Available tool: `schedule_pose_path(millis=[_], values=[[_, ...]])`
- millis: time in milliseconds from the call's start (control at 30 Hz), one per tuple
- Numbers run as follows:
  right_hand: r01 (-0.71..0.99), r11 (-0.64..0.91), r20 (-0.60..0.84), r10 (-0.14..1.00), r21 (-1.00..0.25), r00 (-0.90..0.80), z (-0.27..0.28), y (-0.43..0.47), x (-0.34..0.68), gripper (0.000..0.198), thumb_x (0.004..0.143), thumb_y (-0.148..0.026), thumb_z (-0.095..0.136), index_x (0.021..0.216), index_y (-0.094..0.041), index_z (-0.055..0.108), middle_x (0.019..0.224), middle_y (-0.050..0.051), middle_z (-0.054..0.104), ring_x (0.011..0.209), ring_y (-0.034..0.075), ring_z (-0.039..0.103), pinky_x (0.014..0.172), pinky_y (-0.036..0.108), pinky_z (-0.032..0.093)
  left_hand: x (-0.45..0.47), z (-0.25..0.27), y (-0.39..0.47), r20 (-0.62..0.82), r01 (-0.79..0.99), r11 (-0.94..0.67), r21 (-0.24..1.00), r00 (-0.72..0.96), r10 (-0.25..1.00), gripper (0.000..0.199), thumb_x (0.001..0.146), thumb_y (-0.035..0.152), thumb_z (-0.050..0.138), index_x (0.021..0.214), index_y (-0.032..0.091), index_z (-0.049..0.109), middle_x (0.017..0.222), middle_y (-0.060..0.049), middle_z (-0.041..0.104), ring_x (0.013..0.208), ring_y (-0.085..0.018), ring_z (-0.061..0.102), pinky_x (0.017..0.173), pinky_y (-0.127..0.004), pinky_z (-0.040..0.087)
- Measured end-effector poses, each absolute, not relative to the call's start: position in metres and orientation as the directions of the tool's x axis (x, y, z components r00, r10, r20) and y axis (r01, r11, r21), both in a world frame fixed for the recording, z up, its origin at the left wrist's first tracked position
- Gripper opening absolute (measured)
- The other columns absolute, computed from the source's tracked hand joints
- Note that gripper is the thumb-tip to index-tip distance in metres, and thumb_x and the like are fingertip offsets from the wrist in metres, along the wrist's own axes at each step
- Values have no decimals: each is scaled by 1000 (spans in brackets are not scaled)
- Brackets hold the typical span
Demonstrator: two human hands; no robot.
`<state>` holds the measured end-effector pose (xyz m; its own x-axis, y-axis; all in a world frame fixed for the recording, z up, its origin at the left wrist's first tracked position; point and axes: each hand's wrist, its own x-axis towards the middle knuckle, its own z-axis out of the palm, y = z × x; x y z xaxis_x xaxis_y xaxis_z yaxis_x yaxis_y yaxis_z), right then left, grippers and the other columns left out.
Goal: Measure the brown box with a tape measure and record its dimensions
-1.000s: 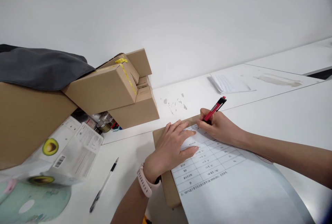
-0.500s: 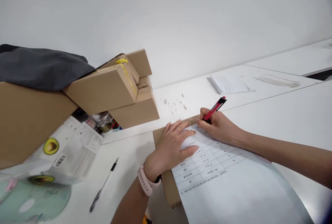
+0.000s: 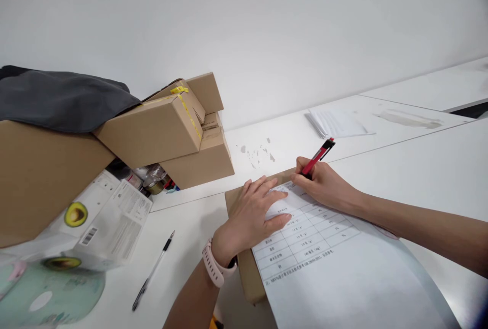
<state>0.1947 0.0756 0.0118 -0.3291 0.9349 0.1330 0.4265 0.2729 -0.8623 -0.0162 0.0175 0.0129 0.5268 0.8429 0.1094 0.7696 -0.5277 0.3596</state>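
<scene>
Since the earlier frame, the slim red-and-black plastic pen (image 3: 315, 160) has shifted slightly up and to the right with the right hand (image 3: 328, 185), while the left hand (image 3: 251, 213) has stayed put. The right hand's grip is closed around the pen, whose tip is hidden behind the fingers, near the top edge of a white paper sheet printed with a table (image 3: 343, 288). The left hand lies spread, grasping nothing, across the sheet's upper left and the brown cardboard piece (image 3: 250, 280) beneath it. Writing seems under way; marks near the top are too small to read, so how much is done or left cannot be told. Below the printed table, the visible paper is blank.
</scene>
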Motion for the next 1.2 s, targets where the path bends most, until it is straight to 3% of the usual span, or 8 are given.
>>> schedule_pose_path(millis=[1200], values=[[452, 298, 162, 935, -841, -316, 13, 76, 195, 24, 81, -24, 56, 66, -23, 37, 55, -7, 35, 54, 11, 32, 52, 31, 25, -18, 11, 18, 108, 763, -528, 373, 530, 841, 46, 97, 50, 57, 136, 26, 58, 160, -9, 44, 153, -29, 27, 124, -58, 21]])
